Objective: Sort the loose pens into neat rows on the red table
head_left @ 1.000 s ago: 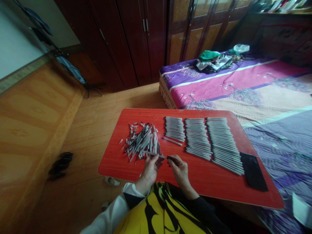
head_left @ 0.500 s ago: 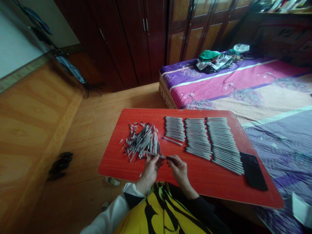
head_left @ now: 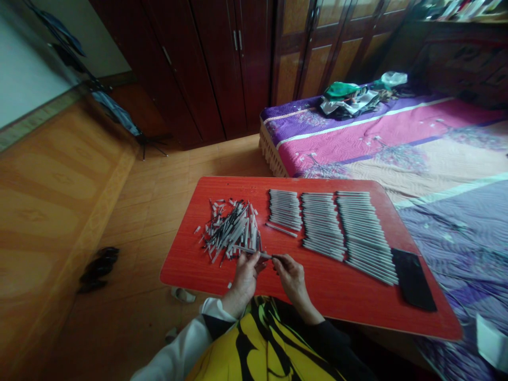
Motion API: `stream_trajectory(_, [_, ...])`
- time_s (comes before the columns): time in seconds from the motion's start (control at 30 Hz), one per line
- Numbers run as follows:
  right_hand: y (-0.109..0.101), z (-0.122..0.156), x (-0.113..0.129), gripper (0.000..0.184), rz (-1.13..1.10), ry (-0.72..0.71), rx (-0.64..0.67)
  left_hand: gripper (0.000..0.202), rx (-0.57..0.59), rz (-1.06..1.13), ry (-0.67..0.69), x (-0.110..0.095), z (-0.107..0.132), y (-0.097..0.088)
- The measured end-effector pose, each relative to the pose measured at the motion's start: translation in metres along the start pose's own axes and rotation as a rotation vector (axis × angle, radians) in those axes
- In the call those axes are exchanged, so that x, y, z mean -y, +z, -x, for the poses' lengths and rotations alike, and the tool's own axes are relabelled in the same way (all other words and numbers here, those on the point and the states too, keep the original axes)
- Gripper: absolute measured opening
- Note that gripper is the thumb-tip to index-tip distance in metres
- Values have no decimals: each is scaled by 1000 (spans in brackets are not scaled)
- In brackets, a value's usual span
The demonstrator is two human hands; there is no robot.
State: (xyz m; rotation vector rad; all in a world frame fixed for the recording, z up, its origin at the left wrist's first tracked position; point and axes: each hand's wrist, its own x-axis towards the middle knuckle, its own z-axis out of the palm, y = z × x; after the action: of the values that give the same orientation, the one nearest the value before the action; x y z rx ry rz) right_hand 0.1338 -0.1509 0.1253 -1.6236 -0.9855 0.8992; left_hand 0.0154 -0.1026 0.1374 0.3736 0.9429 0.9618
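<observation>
While the left hand (head_left: 246, 280) pinches a white pen (head_left: 251, 250), the right hand (head_left: 291, 280) grips a dark refill (head_left: 278, 257) at its end, both held over the red surface (head_left: 357, 312) (loose pen parts (head_left: 232, 233) heaped beyond the left hand, tidy rows of pens (head_left: 321, 225) beyond the right).
</observation>
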Motion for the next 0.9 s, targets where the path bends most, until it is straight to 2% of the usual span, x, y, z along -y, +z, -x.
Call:
stream_trajectory(0.2, [-1,0,2,44,67,67,81,29,-18,-33,-7,3,0,-5])
stream_trajectory(0.33, [-2,0,2,39,38,48,80,30,-44,-21,-26,5,-2,-8])
stream_trajectory(0.43, [-2,0,1,37,100,14,63,30,-37,-11,-40,6,-3,-9])
stream_trajectory(0.6, [-1,1,1,46,174,19,73,31,-25,-12,-75,4,0,-6])
stream_trajectory(0.8, [-1,2,4,40,184,-19,107,31,-65,-13,-58,2,1,-6])
stream_trajectory(0.9, [0,1,2,46,215,17,125,31,-36,-19,-69,4,1,-7])
